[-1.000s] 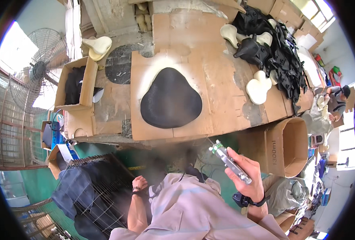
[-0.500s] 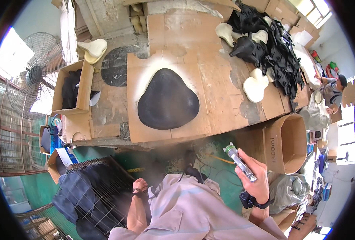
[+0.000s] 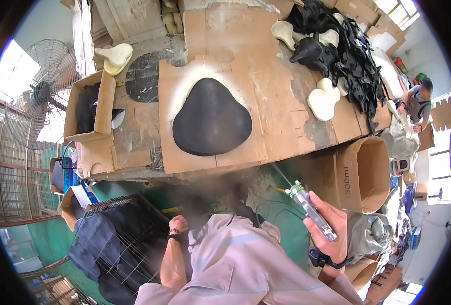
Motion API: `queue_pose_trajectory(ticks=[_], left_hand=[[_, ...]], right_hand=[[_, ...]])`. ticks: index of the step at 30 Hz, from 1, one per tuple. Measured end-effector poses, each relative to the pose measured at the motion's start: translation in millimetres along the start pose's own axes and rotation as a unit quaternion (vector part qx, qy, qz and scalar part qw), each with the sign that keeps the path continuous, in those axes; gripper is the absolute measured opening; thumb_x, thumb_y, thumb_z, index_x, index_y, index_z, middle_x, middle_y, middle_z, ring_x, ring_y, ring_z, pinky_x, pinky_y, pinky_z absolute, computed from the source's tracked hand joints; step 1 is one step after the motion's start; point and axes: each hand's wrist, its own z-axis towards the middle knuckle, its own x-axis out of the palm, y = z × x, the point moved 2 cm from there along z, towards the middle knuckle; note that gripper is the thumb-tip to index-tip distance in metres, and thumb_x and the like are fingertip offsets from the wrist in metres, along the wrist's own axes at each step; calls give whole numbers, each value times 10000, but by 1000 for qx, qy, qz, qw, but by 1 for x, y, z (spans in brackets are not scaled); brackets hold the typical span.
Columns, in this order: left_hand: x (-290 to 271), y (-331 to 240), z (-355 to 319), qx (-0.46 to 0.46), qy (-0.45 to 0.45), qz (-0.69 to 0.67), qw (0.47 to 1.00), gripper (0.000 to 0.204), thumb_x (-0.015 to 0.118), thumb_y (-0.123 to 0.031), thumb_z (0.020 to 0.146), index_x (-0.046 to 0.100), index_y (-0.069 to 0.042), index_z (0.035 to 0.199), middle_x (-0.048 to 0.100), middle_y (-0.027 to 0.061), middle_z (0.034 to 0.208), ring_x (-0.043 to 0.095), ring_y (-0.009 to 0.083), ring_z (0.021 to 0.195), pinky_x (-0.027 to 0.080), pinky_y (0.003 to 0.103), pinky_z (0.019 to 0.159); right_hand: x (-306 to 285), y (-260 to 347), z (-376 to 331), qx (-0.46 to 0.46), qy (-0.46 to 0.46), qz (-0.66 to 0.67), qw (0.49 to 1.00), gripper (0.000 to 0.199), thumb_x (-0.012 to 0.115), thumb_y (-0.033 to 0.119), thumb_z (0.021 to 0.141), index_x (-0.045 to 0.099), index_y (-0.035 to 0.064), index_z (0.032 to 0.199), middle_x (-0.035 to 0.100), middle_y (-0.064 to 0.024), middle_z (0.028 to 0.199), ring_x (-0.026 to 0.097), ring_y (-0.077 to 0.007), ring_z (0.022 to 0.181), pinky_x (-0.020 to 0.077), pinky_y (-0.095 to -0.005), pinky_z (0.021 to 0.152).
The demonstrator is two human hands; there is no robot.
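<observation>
One black rounded-triangular pad (image 3: 212, 117) is laid at 12 o'clock, narrow end toward 12, on a cardboard sheet (image 3: 258, 151); white residue is seen about its upper edge, so the sheet is judged to be set there as shielding for the tabletop (image 3: 134, 142). At 4 o'clock a spray-type tool (image 3: 313, 209) is clamped in the right hand (image 3: 329, 226), apart from the pad; its tip is turned toward 11, presumably for aiming. At 7 o'clock the left hand (image 3: 178, 223) is held apart from the tabletop, fingers curled together, nothing visible in them. Cream saddle forms (image 3: 321, 105) and heaped black covers (image 3: 355, 61) are placed toward 2, likely kept clear of the residue. A carton (image 3: 105, 109) is stood at 10, a fan (image 3: 41, 92) beyond it; green floor (image 3: 293, 241) is seen toward 5.
</observation>
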Motion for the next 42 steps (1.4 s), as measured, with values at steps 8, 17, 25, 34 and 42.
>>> queue_pose_trajectory(ticks=[8,17,25,34,42], left_hand=[[-9,23,5,-4,59,-112,992,116,591,25,917,632,-75,959,541,26,713,543,157,566,408,303,452],[-19,18,23,-32,88,-118,989,121,528,-79,960,619,-77,881,503,5,671,507,161,522,379,296,436],[21,-94,19,216,37,104,970,277,618,-60,949,643,-61,1226,701,73,894,678,170,730,584,328,593],[166,-273,8,532,-162,185,810,283,751,-148,848,684,-88,1116,658,93,889,635,256,841,519,396,782],[199,-304,-2,476,-286,358,751,342,831,-183,755,673,-194,1059,606,111,966,641,329,929,525,462,802]], right_hand=[[7,1,-10,-26,-4,0,1000,581,755,12,789,614,7,1352,701,-193,926,673,-308,736,527,-335,688],[4,-21,-41,84,-59,-35,994,496,730,15,837,627,-41,1319,726,-200,998,688,-232,767,533,-315,722],[54,9,-41,94,-86,69,989,485,759,48,841,630,-78,1291,733,-209,1000,701,-233,793,538,-304,739],[40,-5,-76,131,-83,33,987,490,745,32,842,635,-54,1311,708,-118,852,646,-161,711,515,-280,680],[26,-34,-58,94,-67,78,990,489,758,21,821,637,-51,1289,710,-163,873,684,-242,723,528,-303,681]])
